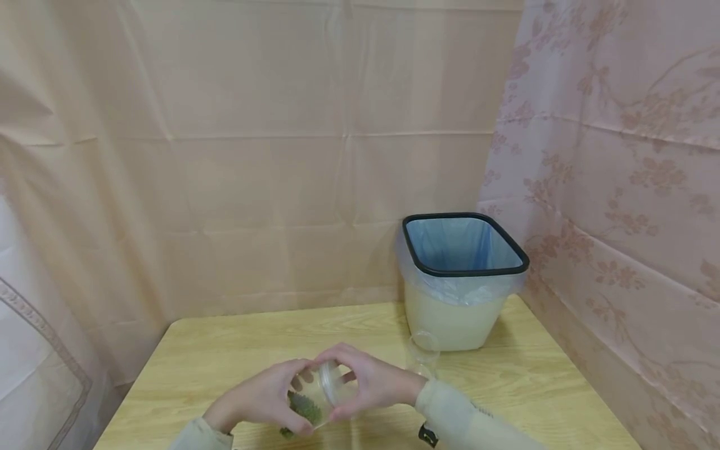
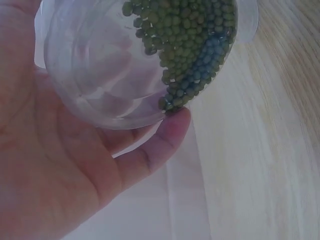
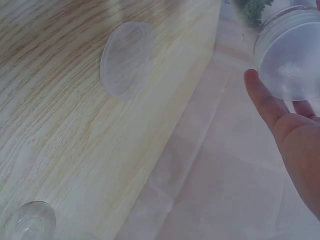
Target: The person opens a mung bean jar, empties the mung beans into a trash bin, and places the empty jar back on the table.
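A clear plastic jar [image 1: 316, 394] lies tilted on its side between both hands above the table. Small green beans [image 2: 187, 45] are heaped against one side of it. My left hand [image 1: 274, 390] grips the jar's bean-filled end, its fingers curled about the wall, and in the left wrist view a fingertip presses near the beans. With thumb and fingers spread around the other end, my right hand [image 1: 377, 382] holds the jar by its ringed rim. A translucent round face [image 3: 292, 62] closes that end in the right wrist view; whether it is a lid cannot be told.
On the wooden table [image 1: 236, 350] lies a clear round lid [image 3: 126, 60]. Another clear round piece [image 3: 34, 220] stands near it. At the back right is a cream bin [image 1: 450, 319] with a black rim and plastic liner. Curtains hang behind and to the right.
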Available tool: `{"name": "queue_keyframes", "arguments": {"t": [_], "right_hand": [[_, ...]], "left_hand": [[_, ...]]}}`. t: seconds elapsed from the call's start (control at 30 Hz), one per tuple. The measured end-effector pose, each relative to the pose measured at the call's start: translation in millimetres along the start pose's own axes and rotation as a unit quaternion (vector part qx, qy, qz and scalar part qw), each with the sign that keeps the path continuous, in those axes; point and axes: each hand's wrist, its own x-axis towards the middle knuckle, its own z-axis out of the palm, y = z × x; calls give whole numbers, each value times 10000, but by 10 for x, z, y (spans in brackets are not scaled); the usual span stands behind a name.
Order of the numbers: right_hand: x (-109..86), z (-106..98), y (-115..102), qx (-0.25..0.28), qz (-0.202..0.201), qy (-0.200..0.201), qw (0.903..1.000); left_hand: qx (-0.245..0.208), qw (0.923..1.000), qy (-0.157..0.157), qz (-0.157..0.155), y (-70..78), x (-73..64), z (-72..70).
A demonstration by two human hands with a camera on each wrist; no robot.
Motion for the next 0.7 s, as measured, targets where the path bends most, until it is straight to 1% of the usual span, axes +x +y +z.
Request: {"name": "queue_keyframes", "arguments": {"t": [0.1,0.17,0.2,0.3,0.4,0.47,0.57,0.7], "right_hand": [[5,14,10,-305,-199,-41,9993],[10,17,12,-296,-206,-93,9993],[11,16,8,-233,-135,-122,9996],[11,11,-6,-141,293,-45,9995],[17,4,-17,-99,849,197,9961],[32,6,-12,-107,1030,298,9942],[50,12,-2,20,1067,268,9939],[50,18,-3,33,910,187,9957]], "left_hand": [[-140,9999,-49,5,-35,-8,5],[-109,9999,-15,30,-45,-11,8],[-69,10000,22,29,-48,-13,12],[242,9995,198,60,-38,-10,27],[593,9974,384,105,-17,4,41],[741,9961,466,122,-2,15,45],[821,9954,493,102,0,22,47],[820,9955,452,117,-15,21,46]]}}
